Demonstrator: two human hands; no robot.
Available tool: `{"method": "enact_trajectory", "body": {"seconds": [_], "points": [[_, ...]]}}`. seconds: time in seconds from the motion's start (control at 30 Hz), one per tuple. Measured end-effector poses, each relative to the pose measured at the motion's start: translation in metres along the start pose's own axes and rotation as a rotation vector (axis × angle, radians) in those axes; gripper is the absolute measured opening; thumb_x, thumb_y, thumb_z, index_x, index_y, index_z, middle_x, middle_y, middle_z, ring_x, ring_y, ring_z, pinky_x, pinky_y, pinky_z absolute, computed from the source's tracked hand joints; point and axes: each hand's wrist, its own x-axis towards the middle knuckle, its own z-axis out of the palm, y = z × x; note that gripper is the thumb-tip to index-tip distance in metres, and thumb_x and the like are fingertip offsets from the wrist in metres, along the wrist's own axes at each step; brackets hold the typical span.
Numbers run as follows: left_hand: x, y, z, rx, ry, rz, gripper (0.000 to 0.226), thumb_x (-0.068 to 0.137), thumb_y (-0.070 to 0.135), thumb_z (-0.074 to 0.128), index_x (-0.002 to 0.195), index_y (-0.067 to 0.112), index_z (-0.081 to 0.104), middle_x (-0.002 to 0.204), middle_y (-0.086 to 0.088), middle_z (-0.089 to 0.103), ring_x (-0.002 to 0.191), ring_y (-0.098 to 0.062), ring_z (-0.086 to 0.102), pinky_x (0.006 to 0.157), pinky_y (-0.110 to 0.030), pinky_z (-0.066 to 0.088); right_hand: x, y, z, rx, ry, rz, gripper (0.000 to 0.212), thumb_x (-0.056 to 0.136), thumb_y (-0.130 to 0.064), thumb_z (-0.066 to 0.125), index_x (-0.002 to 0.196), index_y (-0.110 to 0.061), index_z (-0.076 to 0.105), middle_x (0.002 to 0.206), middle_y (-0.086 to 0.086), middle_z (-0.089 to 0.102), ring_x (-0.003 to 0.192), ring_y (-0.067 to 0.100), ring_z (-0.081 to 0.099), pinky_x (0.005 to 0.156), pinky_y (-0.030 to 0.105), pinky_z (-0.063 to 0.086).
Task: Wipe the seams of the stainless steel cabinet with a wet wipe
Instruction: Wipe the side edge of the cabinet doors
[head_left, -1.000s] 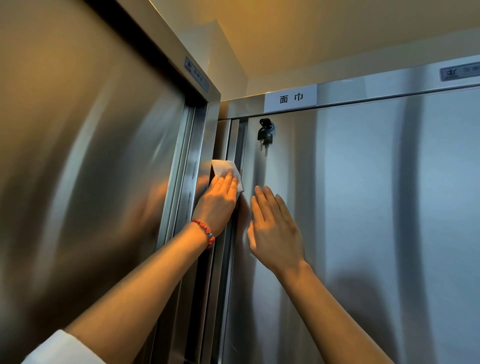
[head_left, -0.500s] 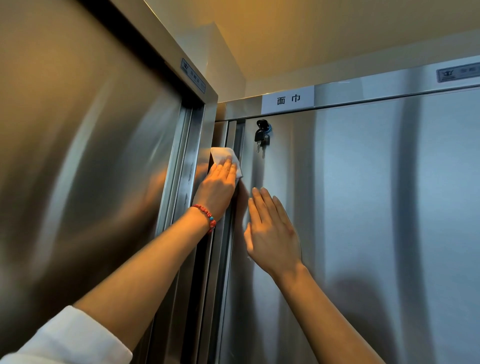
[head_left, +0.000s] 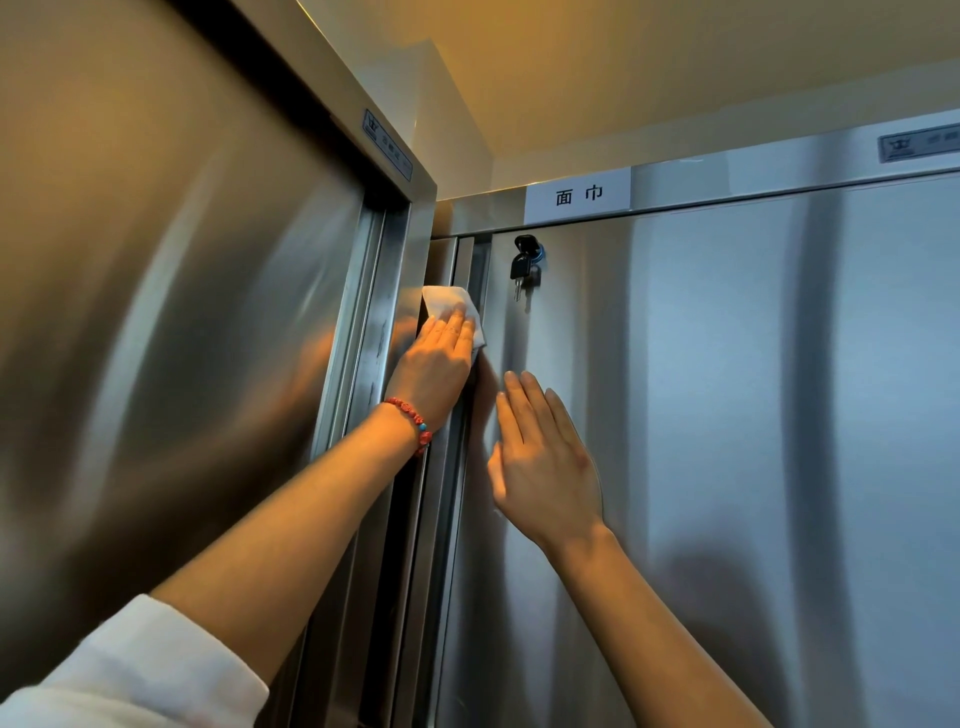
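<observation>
A white sleeve (head_left: 140, 670) cuffs the left arm. The right hand (head_left: 545, 457) lies flat, fingers straight, on the cabinet door (head_left: 727, 415), right of the seam (head_left: 457, 467). The left hand (head_left: 436, 364) (red bead bracelet (head_left: 413, 423) at the wrist) presses the wet wipe (head_left: 452, 304) against that seam with straight fingers. Keys (head_left: 524, 265) hang just right of it, higher up, below a label (head_left: 578, 195).

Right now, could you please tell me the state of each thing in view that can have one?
left hand: flat, pressing the wet wipe into the seam.
wet wipe: spread under the fingers, top part showing.
right hand: open, flat on the cabinet door.
cabinet door: shut.
key: in the lock, a second key hanging below.
</observation>
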Motion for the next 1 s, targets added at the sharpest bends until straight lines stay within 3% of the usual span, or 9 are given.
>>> {"method": "enact_trajectory", "body": {"seconds": [0.13, 0.37, 1.0], "points": [[-0.010, 0.003, 0.004, -0.006, 0.001, 0.004, 0.054, 0.101, 0.007, 0.029, 0.147, 0.000, 0.001, 0.155, -0.018, 0.003, 0.144, -0.025, 0.003, 0.109, -0.027, -0.010, 0.000, -0.001, -0.001, 0.004, -0.026, 0.007, 0.053, 0.084, -0.026, 0.060, 0.131, -0.003, 0.053, 0.139, 0.016, 0.047, 0.133, 0.030, 0.040, 0.111, 0.044, 0.028], [0.009, -0.004, -0.008, 0.041, -0.023, 0.021, 0.050, 0.101, 0.008, 0.024, 0.147, -0.002, 0.005, 0.155, -0.022, 0.005, 0.144, -0.028, 0.007, 0.115, -0.033, 0.000, 0.000, -0.001, -0.002, -0.006, -0.018, 0.004, 0.054, 0.082, -0.026, 0.064, 0.129, -0.002, 0.054, 0.138, 0.017, 0.048, 0.132, 0.030, 0.042, 0.110, 0.044, 0.029], [0.012, -0.005, -0.006, -0.018, -0.001, -0.003, 0.051, 0.100, 0.006, 0.029, 0.147, -0.001, 0.009, 0.155, -0.020, 0.006, 0.144, -0.027, 0.008, 0.114, -0.031, -0.002, 0.000, -0.002, -0.003, -0.018, 0.003, 0.004, 0.054, 0.079, -0.027, 0.067, 0.126, -0.002, 0.058, 0.135, 0.017, 0.051, 0.130, 0.031, 0.044, 0.110, 0.043, 0.028]]}}
